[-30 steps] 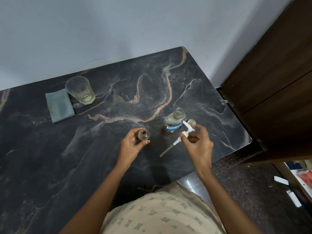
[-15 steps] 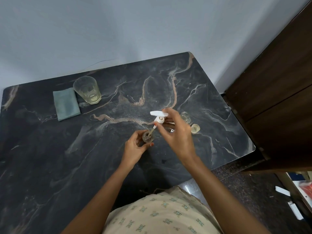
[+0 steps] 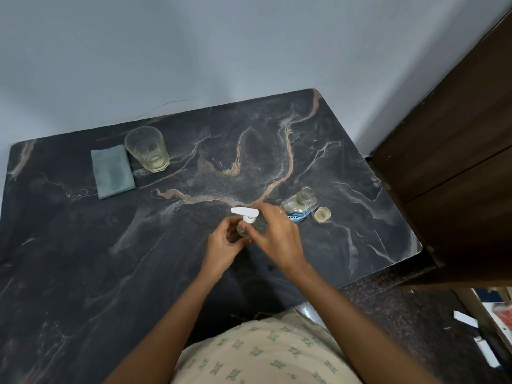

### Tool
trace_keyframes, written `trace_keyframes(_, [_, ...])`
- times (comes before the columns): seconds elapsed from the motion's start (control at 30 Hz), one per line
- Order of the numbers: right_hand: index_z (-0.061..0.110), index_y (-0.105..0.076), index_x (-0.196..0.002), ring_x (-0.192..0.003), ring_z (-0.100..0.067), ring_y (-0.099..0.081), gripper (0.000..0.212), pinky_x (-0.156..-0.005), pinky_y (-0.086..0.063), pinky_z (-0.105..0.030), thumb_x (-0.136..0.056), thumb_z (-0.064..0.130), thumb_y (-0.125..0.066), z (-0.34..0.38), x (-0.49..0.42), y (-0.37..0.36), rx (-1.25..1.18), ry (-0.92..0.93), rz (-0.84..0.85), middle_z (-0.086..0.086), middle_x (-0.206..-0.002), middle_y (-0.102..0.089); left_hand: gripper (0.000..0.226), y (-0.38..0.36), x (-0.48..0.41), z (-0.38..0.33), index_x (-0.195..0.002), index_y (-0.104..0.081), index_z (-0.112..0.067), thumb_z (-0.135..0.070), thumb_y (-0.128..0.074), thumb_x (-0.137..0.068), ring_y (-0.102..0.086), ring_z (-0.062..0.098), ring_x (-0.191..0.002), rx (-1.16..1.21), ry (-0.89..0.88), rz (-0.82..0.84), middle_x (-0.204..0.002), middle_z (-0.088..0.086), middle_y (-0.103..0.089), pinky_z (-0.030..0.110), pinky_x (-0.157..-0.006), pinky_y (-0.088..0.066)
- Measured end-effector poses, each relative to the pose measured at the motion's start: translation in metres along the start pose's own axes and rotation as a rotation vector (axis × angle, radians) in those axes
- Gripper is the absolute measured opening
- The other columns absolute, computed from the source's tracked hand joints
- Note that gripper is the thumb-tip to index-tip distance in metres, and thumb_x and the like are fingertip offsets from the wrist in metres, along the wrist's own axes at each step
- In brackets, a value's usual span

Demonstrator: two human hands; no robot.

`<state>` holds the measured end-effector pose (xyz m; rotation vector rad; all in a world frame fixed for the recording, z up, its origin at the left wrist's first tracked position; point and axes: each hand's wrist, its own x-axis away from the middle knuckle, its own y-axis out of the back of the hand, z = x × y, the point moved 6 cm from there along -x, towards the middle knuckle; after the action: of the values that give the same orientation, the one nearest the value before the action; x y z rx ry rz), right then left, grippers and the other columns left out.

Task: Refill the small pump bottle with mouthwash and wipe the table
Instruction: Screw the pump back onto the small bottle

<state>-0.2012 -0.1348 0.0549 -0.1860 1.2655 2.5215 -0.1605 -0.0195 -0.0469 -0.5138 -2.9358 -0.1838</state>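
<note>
The small clear pump bottle (image 3: 243, 230) stands near the middle of the dark marble table (image 3: 83, 259), mostly hidden by my fingers. My left hand (image 3: 221, 249) grips its body. My right hand (image 3: 277, 236) holds the white pump head (image 3: 246, 213), which sits on the bottle's neck with its nozzle pointing left. To the right stands the open mouthwash bottle (image 3: 299, 205) with a blue label, its cap (image 3: 322, 213) lying beside it. A folded grey-green cloth (image 3: 112, 170) lies at the back left.
A drinking glass (image 3: 146, 149) with a little pale liquid stands right of the cloth. A dark wooden cabinet (image 3: 457, 162) borders the table's right edge. A pale wall runs behind. White items lie on the floor at lower right.
My right hand lifted the pump head from beside the mouthwash bottle, fed its tube into the small bottle, and lowered it onto the neck. My left hand kept holding the bottle.
</note>
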Motion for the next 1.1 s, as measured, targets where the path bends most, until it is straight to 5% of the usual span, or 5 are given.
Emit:
trace_keyframes(0.33, [0.008,-0.057,-0.102,-0.091,-0.018,-0.055,0.034,-0.074,-0.039,-0.023,-0.078,0.028,-0.07,-0.011,0.0,-0.021,-0.045,-0.038,0.127,-0.006,-0.1,-0.062,0.048,-0.001,0.001,-0.002,-0.096,-0.058,-0.033,0.005,-0.071,-0.069,-0.065,0.003,-0.092,0.025,0.005,0.019,-0.095,-0.012,-0.068,0.014,-0.079,-0.05])
trace_keyframes(0.5, [0.012,-0.056,-0.119,-0.113,-0.013,-0.052,0.038,-0.1,-0.041,-0.027,-0.082,0.007,-0.065,-0.02,0.0,-0.026,-0.463,-0.185,0.273,-0.003,-0.12,-0.06,0.047,-0.002,0.0,-0.003,-0.095,-0.058,-0.03,0.002,-0.075,-0.066,-0.066,0.003,-0.086,0.052,0.014,0.019,-0.093,-0.008,-0.068,0.013,-0.076,-0.05])
trace_keyframes(0.67, [0.006,-0.065,-0.103,-0.104,-0.021,-0.059,0.029,-0.097,-0.045,-0.037,-0.075,-0.001,-0.068,-0.028,-0.001,-0.031,-0.588,-0.32,0.221,-0.009,-0.106,-0.066,0.048,-0.003,0.0,-0.001,-0.096,-0.058,-0.028,0.005,-0.074,-0.065,-0.066,0.006,-0.089,0.081,0.032,0.027,-0.094,-0.004,-0.068,0.016,-0.08,-0.051])
trace_keyframes(0.87, [0.015,-0.054,-0.084,-0.081,-0.009,-0.054,0.035,-0.077,-0.042,-0.011,-0.064,0.0,-0.078,-0.029,-0.001,-0.039,-0.649,-0.368,0.137,0.004,-0.082,-0.058,0.047,-0.001,0.002,-0.006,-0.093,-0.056,-0.032,0.004,-0.072,-0.068,-0.066,0.004,-0.089,0.0,0.015,0.015,-0.095,-0.007,-0.067,0.015,-0.078,-0.051])
trace_keyframes(1.1, [0.011,-0.057,-0.118,-0.111,-0.011,-0.048,0.041,-0.093,-0.034,-0.007,-0.079,-0.002,-0.063,-0.027,0.004,-0.04,-0.637,-0.264,0.304,0.0,-0.116,-0.057,0.047,-0.002,0.004,-0.007,-0.1,-0.055,-0.028,0.002,-0.072,-0.069,-0.064,-0.001,-0.09,0.02,0.024,0.028,-0.097,-0.007,-0.066,0.013,-0.079,-0.049])
